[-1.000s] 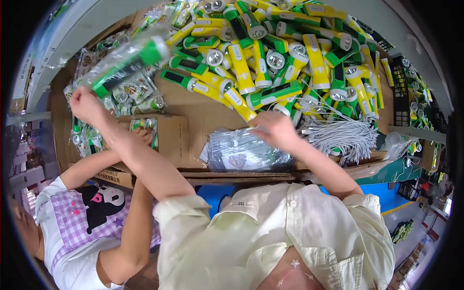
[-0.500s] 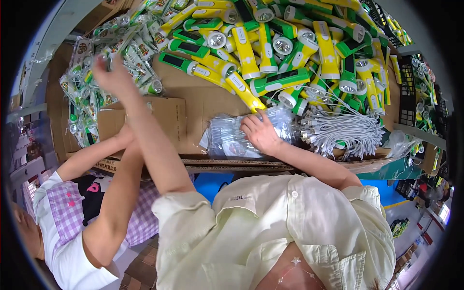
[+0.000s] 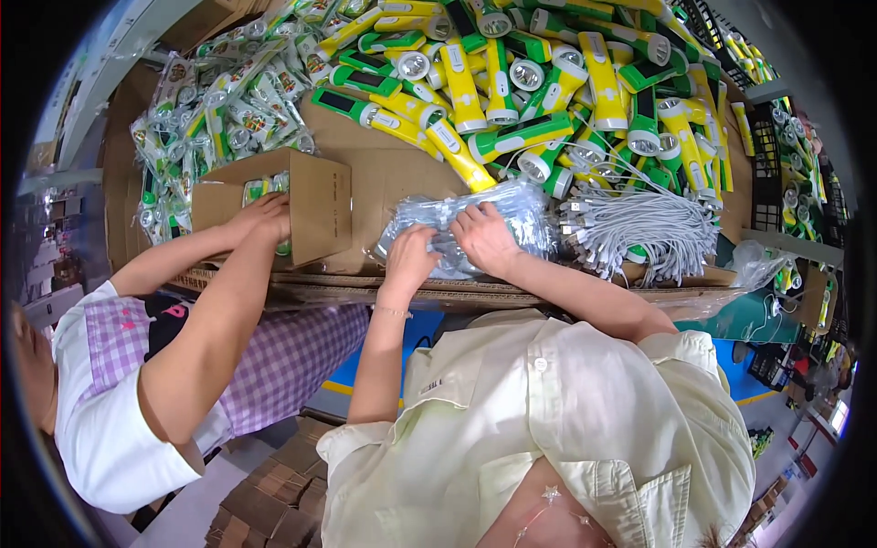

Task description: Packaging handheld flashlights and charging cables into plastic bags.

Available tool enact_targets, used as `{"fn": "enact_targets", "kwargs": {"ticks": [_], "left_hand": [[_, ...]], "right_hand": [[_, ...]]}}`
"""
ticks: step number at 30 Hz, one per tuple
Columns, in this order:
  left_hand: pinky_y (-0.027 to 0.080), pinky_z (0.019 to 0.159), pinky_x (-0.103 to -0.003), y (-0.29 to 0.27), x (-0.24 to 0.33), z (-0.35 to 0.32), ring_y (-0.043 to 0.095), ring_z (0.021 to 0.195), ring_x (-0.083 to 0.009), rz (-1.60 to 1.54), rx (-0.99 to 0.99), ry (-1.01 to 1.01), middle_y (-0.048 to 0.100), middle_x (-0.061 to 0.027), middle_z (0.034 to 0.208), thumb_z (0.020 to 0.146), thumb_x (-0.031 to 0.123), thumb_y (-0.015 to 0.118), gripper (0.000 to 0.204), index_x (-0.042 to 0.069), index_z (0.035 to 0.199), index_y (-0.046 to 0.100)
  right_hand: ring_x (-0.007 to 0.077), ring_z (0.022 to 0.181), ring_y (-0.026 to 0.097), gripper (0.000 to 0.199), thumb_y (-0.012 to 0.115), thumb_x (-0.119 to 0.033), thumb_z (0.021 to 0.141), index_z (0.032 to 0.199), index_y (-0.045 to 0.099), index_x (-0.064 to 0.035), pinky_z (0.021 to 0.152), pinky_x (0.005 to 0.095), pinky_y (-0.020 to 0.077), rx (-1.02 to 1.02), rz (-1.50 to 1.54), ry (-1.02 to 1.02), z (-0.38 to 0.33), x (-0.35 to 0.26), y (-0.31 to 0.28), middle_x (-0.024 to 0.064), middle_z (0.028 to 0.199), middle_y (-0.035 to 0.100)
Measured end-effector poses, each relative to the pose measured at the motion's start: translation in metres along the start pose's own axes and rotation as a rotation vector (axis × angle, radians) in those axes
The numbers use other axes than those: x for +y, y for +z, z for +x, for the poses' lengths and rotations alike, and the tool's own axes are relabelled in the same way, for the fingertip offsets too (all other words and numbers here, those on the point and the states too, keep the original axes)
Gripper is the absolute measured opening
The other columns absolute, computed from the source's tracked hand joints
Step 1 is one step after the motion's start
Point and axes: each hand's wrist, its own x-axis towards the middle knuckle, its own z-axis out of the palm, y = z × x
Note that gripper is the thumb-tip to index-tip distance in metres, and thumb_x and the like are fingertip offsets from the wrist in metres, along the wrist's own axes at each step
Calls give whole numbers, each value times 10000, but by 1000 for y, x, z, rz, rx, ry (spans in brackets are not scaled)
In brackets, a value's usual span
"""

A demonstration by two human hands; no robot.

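Plastic bags [image 3: 443, 215] lie piled with flashlights [image 3: 601, 87] at twelve o'clock and cables [image 3: 644, 228] at three. The left hand [image 3: 411, 259], fingers curled, touches the pile's eight o'clock side; the right hand [image 3: 487, 241], bent-fingered, rests on top; I cannot tell whether either pinches a bag. Steadying the pile while separating one edge gently should avoid doubles

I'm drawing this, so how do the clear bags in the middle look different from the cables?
The bags are see-through; the cables are pale grey. The bags are crinkly and flat; the cables are thin strings. The left hand and right hand touch the bags, not the cables. Both piles lie side by side.
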Motion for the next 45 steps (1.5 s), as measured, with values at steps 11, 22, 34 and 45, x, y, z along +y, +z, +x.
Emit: {"fn": "enact_targets", "kwargs": {"ticks": [11,22,34,45], "left_hand": [[481,686,-390,-9,10,1,624,776,-312,-72,-9,117,639,-147,786,749,84,646,67,38,798,648],[447,559,-252,-51,83,-1,560,600,-77,-411,139,268,658,-96,703,793,57,676,135,-17,906,672],[446,507,-306,-47,104,-7,594,506,-192,-263,123,246,629,-139,630,757,155,710,150,34,845,701],[501,706,-332,-66,104,-13,638,805,-260,-80,415,444,675,-103,858,755,198,699,158,85,865,715]], "right_hand": [[202,835,590,85,639,-207,751,813,629,-150,715,343,452,195,353,-30,-7,13,-12,26,822,611],[222,644,619,85,687,-195,745,823,672,-165,515,342,467,319,468,-47,-17,45,-138,0,714,623],[230,651,610,111,675,-153,746,856,667,-167,523,350,463,225,427,-38,-50,58,-149,21,706,587],[254,705,596,206,611,-107,641,847,618,-102,620,371,494,12,195,-198,-46,46,-167,70,744,550]]}}
